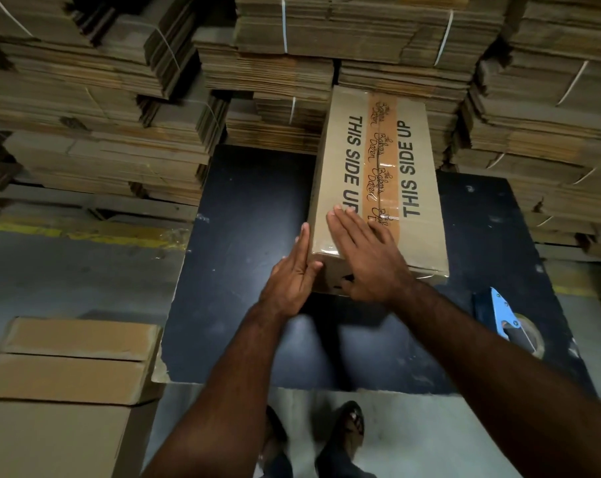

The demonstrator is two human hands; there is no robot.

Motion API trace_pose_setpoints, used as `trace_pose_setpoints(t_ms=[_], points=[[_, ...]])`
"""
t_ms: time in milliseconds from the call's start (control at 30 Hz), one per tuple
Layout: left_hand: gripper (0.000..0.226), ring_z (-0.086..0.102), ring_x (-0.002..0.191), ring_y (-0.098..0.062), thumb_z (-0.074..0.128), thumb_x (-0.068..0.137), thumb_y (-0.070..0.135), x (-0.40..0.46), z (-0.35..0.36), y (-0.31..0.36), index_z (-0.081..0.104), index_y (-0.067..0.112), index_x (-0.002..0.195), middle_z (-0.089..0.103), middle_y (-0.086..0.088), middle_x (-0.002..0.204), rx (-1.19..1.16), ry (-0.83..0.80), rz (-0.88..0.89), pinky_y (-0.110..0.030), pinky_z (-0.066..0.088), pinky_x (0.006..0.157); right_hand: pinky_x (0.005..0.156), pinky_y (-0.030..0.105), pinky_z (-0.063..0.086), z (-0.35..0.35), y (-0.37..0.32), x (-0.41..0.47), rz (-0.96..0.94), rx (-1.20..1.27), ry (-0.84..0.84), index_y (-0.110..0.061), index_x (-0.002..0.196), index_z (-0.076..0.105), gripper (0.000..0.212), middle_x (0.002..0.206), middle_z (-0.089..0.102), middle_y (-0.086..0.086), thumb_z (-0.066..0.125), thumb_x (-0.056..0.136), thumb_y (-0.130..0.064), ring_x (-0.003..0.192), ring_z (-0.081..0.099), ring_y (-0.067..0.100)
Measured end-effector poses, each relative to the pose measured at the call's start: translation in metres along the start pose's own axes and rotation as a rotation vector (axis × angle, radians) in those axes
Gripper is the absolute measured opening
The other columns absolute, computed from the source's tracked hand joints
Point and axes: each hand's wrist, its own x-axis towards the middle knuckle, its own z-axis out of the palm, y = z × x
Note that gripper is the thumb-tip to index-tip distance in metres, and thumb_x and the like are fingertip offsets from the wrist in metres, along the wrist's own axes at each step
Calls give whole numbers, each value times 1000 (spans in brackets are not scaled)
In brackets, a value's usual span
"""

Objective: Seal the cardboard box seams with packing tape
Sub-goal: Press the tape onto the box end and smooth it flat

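Under flat fingers (340, 222), taped box (419, 236)

We saw the cardboard box (378, 188) lying closed right of the frame's centre, long and brown, "THIS SIDE UP" printed along both top flaps. A strip of printed tape (381, 160) covered its centre seam lengthwise. The blue tape dispenser (509, 319) lay at the lower right.

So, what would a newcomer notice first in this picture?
First the long cardboard box marked THIS SIDE UP on the dark table, with printed tape along its top seam. The right hand lies flat on it; the left hand presses its side. A tape dispenser lies at right.
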Motion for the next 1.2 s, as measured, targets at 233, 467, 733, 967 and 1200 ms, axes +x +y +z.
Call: trace_pose_setpoints(t_ms=[233,467,733,967,1200], points=[[101,-10,146,5,19,81,88,-21,9,48,-26,32,152,-29,22,156,-336,102,-61,-24,5,121,119,50,15,-2,-1,-1,16,-1,15,-11,159,-3,127,168,-1,8,81,69,-44,153,4,25],[105,-5,153,-11,2,73,88,-1,31,67,-9,26,158,-10,7,166,-553,325,-516,-48,-6,122,120,48,10,1,1,0,3,11,2,-14,159,-10,129,168,-7,5,80,71,-43,154,-2,23],[63,-14,152,-7,14,104,51,-15,-9,57,-1,24,160,-11,10,167,164,202,196,-40,-3,123,122,45,11,-13,14,-30,72,344,98,-15,159,16,86,166,15,5,46,87,-52,153,9,20],[65,-7,153,-16,23,102,53,4,-19,40,13,24,160,2,9,166,553,93,316,-43,9,122,120,45,25,23,18,-40,183,99,252,-14,156,27,66,162,30,5,14,104,-51,150,26,20],[68,-2,153,-22,41,103,43,-1,-32,41,11,19,160,-1,1,167,826,74,404,-52,16,122,122,45,19,22,27,-53,115,62,167,-14,159,13,69,166,17,6,26,104,-53,152,16,21]])
